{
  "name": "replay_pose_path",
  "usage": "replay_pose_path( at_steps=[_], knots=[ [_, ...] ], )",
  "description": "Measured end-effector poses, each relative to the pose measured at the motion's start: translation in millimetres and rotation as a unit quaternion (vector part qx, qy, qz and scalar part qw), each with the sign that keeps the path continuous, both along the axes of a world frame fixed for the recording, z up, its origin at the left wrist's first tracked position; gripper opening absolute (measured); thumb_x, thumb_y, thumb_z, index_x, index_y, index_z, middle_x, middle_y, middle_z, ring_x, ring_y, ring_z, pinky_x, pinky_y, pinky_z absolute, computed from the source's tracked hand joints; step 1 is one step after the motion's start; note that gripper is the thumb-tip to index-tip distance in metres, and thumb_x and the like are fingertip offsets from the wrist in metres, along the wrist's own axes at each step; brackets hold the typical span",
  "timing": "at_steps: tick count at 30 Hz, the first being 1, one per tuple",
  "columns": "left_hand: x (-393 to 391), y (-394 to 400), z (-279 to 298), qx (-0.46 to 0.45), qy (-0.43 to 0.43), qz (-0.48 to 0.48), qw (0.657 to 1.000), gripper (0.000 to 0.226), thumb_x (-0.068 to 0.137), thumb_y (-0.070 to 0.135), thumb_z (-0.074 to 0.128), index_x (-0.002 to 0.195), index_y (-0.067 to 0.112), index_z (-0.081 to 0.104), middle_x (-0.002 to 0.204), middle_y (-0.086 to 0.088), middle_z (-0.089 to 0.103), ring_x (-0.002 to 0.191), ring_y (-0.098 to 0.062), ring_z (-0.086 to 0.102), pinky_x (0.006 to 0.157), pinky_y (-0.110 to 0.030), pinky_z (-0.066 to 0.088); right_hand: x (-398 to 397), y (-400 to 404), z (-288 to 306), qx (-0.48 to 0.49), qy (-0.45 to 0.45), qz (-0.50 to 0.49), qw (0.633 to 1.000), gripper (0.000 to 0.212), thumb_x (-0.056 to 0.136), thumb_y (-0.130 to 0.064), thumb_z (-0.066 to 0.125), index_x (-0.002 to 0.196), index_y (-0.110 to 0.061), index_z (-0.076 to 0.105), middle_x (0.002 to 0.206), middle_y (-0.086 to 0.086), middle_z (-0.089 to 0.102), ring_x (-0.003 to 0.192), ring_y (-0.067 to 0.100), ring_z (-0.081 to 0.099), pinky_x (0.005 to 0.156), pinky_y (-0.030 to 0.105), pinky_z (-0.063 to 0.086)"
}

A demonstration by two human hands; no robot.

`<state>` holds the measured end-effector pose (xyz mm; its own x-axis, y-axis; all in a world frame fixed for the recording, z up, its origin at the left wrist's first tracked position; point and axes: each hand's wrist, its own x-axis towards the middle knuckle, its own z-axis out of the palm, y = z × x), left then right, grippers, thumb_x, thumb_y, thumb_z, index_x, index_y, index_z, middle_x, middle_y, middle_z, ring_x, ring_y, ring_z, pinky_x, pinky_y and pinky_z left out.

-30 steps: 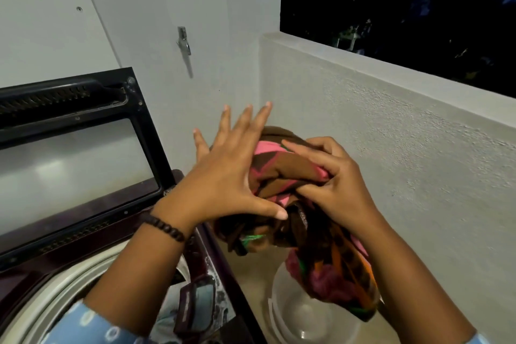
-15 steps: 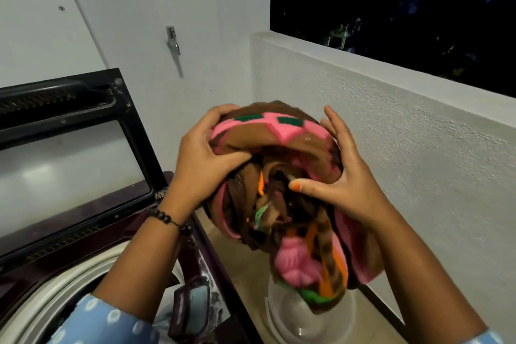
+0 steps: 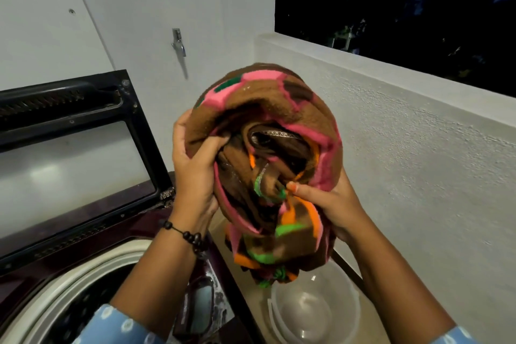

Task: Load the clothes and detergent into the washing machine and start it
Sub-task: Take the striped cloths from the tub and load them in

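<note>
A bundled brown cloth with pink, orange and green patches is held up in the air at the middle of the view. My left hand grips its left side with the fingers dug into a fold. My right hand holds it from below right, thumb pressed into the fabric. The top-loading washing machine stands at the lower left with its dark lid raised against the wall. Its drum opening is dark inside. The bundle hangs to the right of the machine.
A clear plastic basin sits on the floor under the bundle, between the machine and a low white wall. A dark window opening is above that wall. A metal latch is on the white door behind.
Both hands lifted the bundle higher and gathered it tighter. The left hand, spread flat over it a second ago, now grips its side, and the right hand has shifted underneath.
</note>
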<state>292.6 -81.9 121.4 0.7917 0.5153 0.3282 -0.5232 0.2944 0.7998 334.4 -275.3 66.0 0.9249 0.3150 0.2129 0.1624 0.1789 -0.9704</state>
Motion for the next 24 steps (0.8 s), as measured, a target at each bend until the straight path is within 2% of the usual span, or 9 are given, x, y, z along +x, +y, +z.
replay_pose_path(
  at_steps=[3,7,10,12,14,16,17,20,24],
  knots=[
    [-5,1,-11,0.081,0.019,-0.056,0.995,0.067,0.073,0.005,0.073,0.132,0.004,0.040,0.105,0.001,0.068,0.096,-0.014,0.067,0.080,-0.026,0.055,4,-5,-1,0.018,-0.022,-0.090,0.995,0.071,0.048,-0.017,0.084,0.115,-0.021,0.061,0.100,-0.004,0.075,0.093,0.015,0.071,0.077,0.027,0.057],
    [-15,27,-11,0.242,0.103,-0.143,0.954,0.109,0.054,0.059,0.085,0.141,0.023,0.031,0.139,-0.003,0.050,0.120,-0.009,0.059,0.090,-0.021,0.051,10,-11,-3,0.018,-0.054,-0.157,0.986,0.050,0.056,-0.004,0.076,0.099,-0.028,0.066,0.092,-0.005,0.075,0.087,0.017,0.070,0.078,0.035,0.058],
    [-20,36,5,0.391,0.149,-0.114,0.901,0.123,0.046,0.076,0.078,0.146,0.047,0.013,0.160,0.009,0.015,0.143,0.005,0.021,0.114,-0.026,0.028,13,-21,6,-0.050,-0.109,-0.178,0.977,0.052,0.055,-0.015,0.079,0.101,-0.035,0.064,0.097,-0.010,0.072,0.090,0.010,0.068,0.078,0.026,0.055],
    [-21,31,18,0.502,0.153,-0.078,0.847,0.132,0.043,0.077,0.077,0.147,0.053,-0.001,0.161,0.018,0.000,0.146,0.004,0.001,0.120,-0.035,0.013,11,-24,15,-0.124,-0.162,-0.179,0.962,0.056,0.057,-0.015,0.077,0.105,-0.039,0.061,0.100,-0.018,0.069,0.094,0.000,0.066,0.080,0.020,0.053],
    [-18,20,27,0.624,0.163,-0.050,0.763,0.138,0.042,0.078,0.076,0.145,0.054,-0.014,0.162,0.013,-0.011,0.148,-0.016,-0.018,0.118,-0.059,-0.004,8,-21,22,-0.182,-0.224,-0.164,0.943,0.062,0.059,-0.011,0.075,0.113,-0.037,0.060,0.105,-0.019,0.067,0.100,-0.001,0.063,0.085,0.021,0.051],
    [-10,11,27,0.707,0.174,-0.043,0.684,0.142,0.043,0.078,0.075,0.142,0.054,-0.023,0.163,0.006,-0.015,0.147,-0.026,-0.021,0.112,-0.066,-0.011,6,-15,27,-0.225,-0.277,-0.153,0.922,0.067,0.059,-0.003,0.077,0.119,-0.030,0.062,0.110,-0.009,0.067,0.105,0.008,0.063,0.090,0.031,0.052],
    [-5,9,26,0.722,0.175,-0.049,0.668,0.142,0.045,0.075,0.077,0.142,0.054,-0.024,0.164,0.003,-0.008,0.149,-0.029,-0.013,0.113,-0.066,-0.006,4,-12,30,-0.240,-0.297,-0.153,0.912,0.068,0.059,0.000,0.078,0.120,-0.027,0.062,0.111,-0.005,0.067,0.106,0.012,0.063,0.090,0.035,0.052],
    [10,7,16,0.682,0.137,-0.066,0.716,0.121,0.055,0.058,0.078,0.150,0.049,0.003,0.146,0.000,0.040,0.132,-0.023,0.043,0.107,-0.052,0.040,1,-12,38,-0.256,-0.321,-0.167,0.897,0.065,0.060,0.000,0.077,0.119,-0.024,0.063,0.111,-0.003,0.066,0.105,0.017,0.061,0.087,0.042,0.051],
    [16,-3,-2,0.581,0.073,-0.003,0.810,0.075,0.062,0.050,0.070,0.133,0.033,0.053,0.123,0.008,0.061,0.112,-0.009,0.058,0.097,-0.037,0.049,2,-21,49,-0.290,-0.289,-0.127,0.904,0.076,0.060,-0.017,0.080,0.129,-0.032,0.051,0.124,-0.011,0.058,0.117,0.015,0.053,0.098,0.045,0.045]
  ],
)
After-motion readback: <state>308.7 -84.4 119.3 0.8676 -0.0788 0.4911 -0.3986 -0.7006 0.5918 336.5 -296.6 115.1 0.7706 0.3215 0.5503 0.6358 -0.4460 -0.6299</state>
